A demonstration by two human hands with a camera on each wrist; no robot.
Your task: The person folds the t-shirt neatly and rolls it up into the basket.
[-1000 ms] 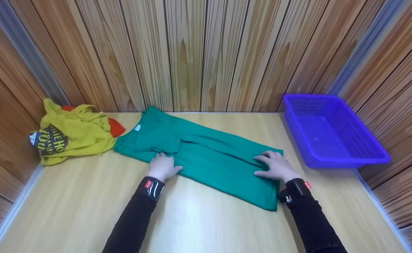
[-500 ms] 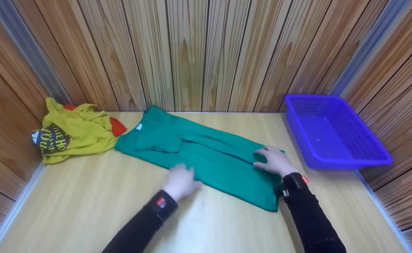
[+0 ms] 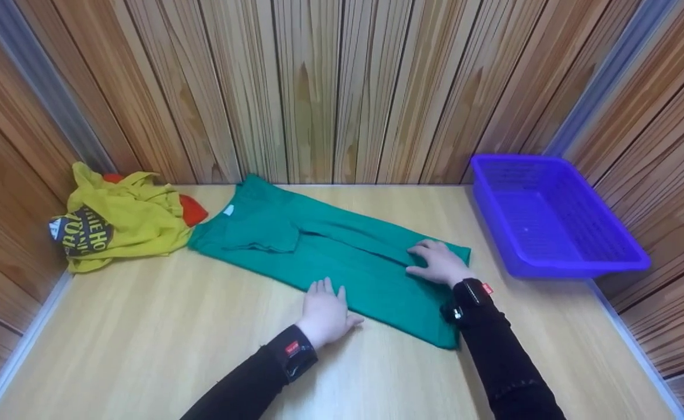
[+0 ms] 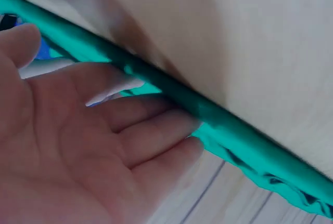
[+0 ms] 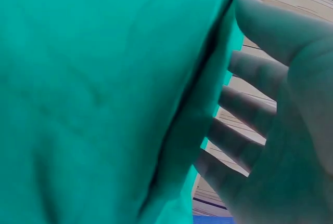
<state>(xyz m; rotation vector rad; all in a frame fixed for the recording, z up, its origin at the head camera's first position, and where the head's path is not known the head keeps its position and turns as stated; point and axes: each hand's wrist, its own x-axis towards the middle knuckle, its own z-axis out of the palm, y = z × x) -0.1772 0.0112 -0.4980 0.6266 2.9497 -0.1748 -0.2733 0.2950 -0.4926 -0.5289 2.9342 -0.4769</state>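
Note:
A green shirt [image 3: 353, 256] lies face down on the tabletop, its sides folded inward so that a narrow gap runs along its middle. One sleeve [image 3: 269, 233] is laid back over it, and a white label [image 3: 229, 210] shows at the neck end. My left hand [image 3: 325, 312] is at the shirt's near long edge, fingers fairly straight and fingertips on the cloth; the left wrist view shows the palm [image 4: 78, 146] beside that edge. Toward the hem, my right hand [image 3: 438, 262] rests its spread fingertips on the shirt close to the gap.
A crumpled yellow garment [image 3: 143, 224] with dark print lies at the left, with a red cloth [image 3: 193, 211] showing from under it. At the right stands a purple plastic basket [image 3: 575, 271]. Wood-panelled walls [image 3: 318, 87] bound the wooden tabletop [image 3: 143, 350] on three sides.
My left hand has slid right along the shirt's near edge, from beside the sleeve to about mid-length. My right hand has shifted slightly left and up. The shirt lies as before.

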